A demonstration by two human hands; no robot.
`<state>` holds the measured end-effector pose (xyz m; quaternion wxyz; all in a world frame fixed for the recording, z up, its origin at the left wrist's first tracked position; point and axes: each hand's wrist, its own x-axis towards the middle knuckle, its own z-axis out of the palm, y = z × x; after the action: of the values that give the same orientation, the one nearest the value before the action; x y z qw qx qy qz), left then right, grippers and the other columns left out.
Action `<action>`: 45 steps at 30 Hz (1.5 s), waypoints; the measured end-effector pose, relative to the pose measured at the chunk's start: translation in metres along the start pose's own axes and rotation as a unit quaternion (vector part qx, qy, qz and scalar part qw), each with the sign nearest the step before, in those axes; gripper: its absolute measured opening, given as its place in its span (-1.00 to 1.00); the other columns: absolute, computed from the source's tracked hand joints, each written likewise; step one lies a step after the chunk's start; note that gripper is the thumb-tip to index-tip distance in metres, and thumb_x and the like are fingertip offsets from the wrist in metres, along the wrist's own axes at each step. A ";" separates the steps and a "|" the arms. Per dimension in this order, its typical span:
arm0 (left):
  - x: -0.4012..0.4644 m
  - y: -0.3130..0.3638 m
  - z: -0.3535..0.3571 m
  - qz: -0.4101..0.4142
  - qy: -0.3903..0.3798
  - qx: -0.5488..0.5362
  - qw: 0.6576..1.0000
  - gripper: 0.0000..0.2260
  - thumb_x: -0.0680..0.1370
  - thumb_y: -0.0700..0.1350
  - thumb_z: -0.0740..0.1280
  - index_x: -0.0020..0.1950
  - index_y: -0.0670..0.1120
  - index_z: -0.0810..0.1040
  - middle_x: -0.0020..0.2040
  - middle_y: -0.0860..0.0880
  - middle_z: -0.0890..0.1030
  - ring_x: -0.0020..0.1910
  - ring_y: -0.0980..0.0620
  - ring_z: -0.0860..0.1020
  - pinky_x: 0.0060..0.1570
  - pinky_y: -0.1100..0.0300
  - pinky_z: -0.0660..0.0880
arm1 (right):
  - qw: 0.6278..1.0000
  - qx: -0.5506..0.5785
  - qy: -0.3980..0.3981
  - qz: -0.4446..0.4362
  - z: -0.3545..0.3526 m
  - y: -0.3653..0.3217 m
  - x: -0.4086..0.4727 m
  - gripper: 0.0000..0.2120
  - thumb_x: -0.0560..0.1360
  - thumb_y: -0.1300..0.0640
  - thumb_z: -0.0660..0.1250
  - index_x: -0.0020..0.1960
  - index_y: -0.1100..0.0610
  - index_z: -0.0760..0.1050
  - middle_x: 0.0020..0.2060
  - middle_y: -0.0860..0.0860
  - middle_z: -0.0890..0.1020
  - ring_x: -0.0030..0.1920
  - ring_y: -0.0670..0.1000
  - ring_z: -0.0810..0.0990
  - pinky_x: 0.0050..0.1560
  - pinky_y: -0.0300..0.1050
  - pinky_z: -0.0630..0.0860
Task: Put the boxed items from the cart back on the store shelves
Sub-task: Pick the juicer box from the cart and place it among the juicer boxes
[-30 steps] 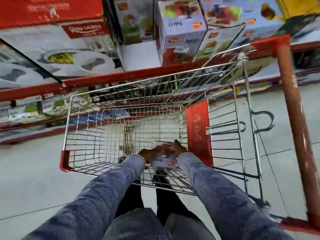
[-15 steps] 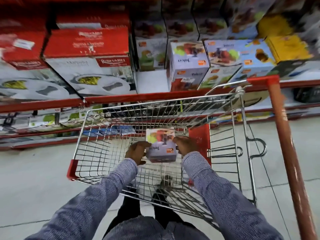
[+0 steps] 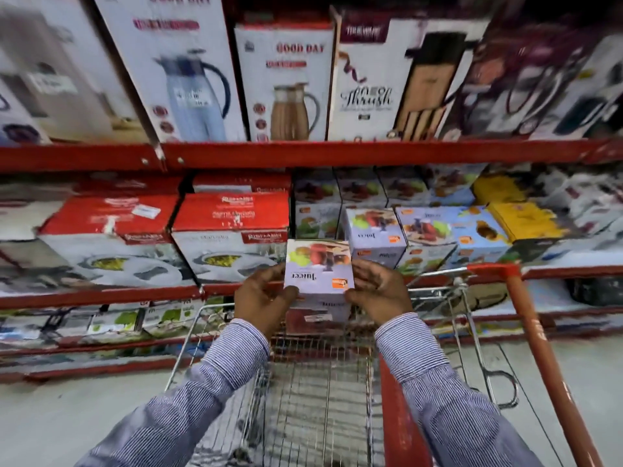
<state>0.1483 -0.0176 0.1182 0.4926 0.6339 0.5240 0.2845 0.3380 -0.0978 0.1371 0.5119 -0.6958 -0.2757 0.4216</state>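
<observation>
A small lilac juicer box (image 3: 318, 274) with fruit pictures is held upside down between both hands, above the far end of the wire cart (image 3: 320, 392). My left hand (image 3: 261, 296) grips its left side and my right hand (image 3: 379, 289) its right side. The box is level with the front edge of the middle red shelf (image 3: 101, 294), in front of a gap between a red-and-white cookware box (image 3: 229, 237) and more juicer boxes (image 3: 376, 235).
An upper red shelf (image 3: 303, 153) carries tall jug boxes (image 3: 286, 85). The cart's red handle bar (image 3: 546, 358) runs down the right. Lower shelves with flat packs sit at left. Grey floor lies beside the cart.
Both hands have lifted the juicer box out of the cart basket and up to the middle shelf's height. The view has tilted upward, showing the upper shelf.
</observation>
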 end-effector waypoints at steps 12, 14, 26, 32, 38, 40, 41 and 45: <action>0.038 0.050 0.003 0.040 0.008 0.033 0.999 -0.58 0.43 -0.09 0.46 0.29 0.05 0.56 0.17 0.01 0.62 0.08 -0.06 0.63 0.16 0.01 0.58 | 0.996 -0.068 0.046 -0.043 -0.006 -0.050 0.033 -0.45 0.34 0.46 0.40 0.28 0.13 0.51 0.22 0.03 0.61 0.16 0.01 0.60 0.12 -0.02 0.59; 0.043 0.050 0.007 0.044 0.018 0.050 0.998 -0.59 0.48 -0.17 0.44 0.33 -0.01 0.53 0.17 0.03 0.57 0.11 0.04 0.55 0.16 0.23 0.45 | 0.993 -0.090 0.059 -0.043 -0.005 -0.051 0.042 -0.45 0.34 0.43 0.41 0.28 0.10 0.52 0.24 0.01 0.60 0.17 0.04 0.61 0.10 -0.02 0.60; 0.057 0.028 0.044 0.040 0.054 0.063 0.996 -0.53 0.49 -0.31 0.37 0.39 -0.05 0.48 0.26 -0.11 0.59 0.13 -0.07 0.60 0.19 0.12 0.53 | 0.981 -0.183 0.055 -0.024 -0.001 -0.034 0.071 -0.40 0.37 0.37 0.42 0.36 0.05 0.45 0.25 -0.03 0.59 0.10 -0.05 0.58 -0.08 -0.25 0.54; 0.064 0.019 0.056 0.018 0.060 0.070 0.996 -0.54 0.51 -0.34 0.32 0.39 -0.05 0.47 0.15 -0.14 0.66 0.04 -0.12 0.63 0.15 0.08 0.56 | 0.974 -0.226 0.026 -0.010 0.001 -0.022 0.083 -0.36 0.37 0.31 0.45 0.41 0.10 0.38 0.29 0.01 0.56 0.21 0.01 0.57 0.21 -0.12 0.52; 0.069 0.010 0.062 -0.001 0.070 0.084 0.994 -0.61 0.53 -0.29 0.33 0.35 -0.10 0.52 0.20 -0.14 0.66 0.14 -0.11 0.63 0.20 0.19 0.47 | 0.954 -0.297 0.009 -0.025 0.007 -0.018 0.088 -0.38 0.43 0.21 0.41 0.45 0.10 0.32 0.37 0.03 0.49 0.31 0.08 0.51 0.31 -0.07 0.46; 0.070 0.011 0.066 0.003 0.070 0.092 0.993 -0.64 0.53 -0.26 0.32 0.33 -0.12 0.53 0.19 -0.14 0.66 0.12 -0.11 0.64 0.18 0.20 0.47 | 0.938 -0.347 0.000 -0.026 0.010 -0.020 0.088 -0.39 0.44 0.15 0.39 0.45 0.11 0.32 0.38 0.06 0.48 0.33 0.12 0.49 0.32 -0.07 0.43; 0.070 0.012 0.067 0.010 0.069 0.106 0.992 -0.65 0.53 -0.25 0.32 0.32 -0.13 0.54 0.17 -0.15 0.67 0.09 -0.13 0.65 0.15 0.19 0.50 | 0.926 -0.377 -0.005 -0.031 0.011 -0.020 0.089 -0.41 0.44 0.13 0.38 0.44 0.14 0.33 0.36 0.07 0.49 0.33 0.16 0.46 0.33 -0.05 0.42; 0.070 0.016 0.073 0.026 0.061 0.148 0.987 -0.64 0.51 -0.23 0.33 0.31 -0.16 0.53 0.17 -0.18 0.67 0.08 -0.15 0.65 0.12 0.17 0.51 | 0.855 -0.513 -0.023 -0.067 0.018 -0.019 0.091 -0.53 0.43 0.04 0.32 0.29 0.18 0.40 0.21 0.12 0.51 0.24 0.24 0.42 0.25 0.02 0.42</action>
<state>0.2385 0.0251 0.0968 0.3524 0.6948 0.5728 0.2547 0.3678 -0.0092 0.1251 0.1029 -0.8295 -0.5108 0.2011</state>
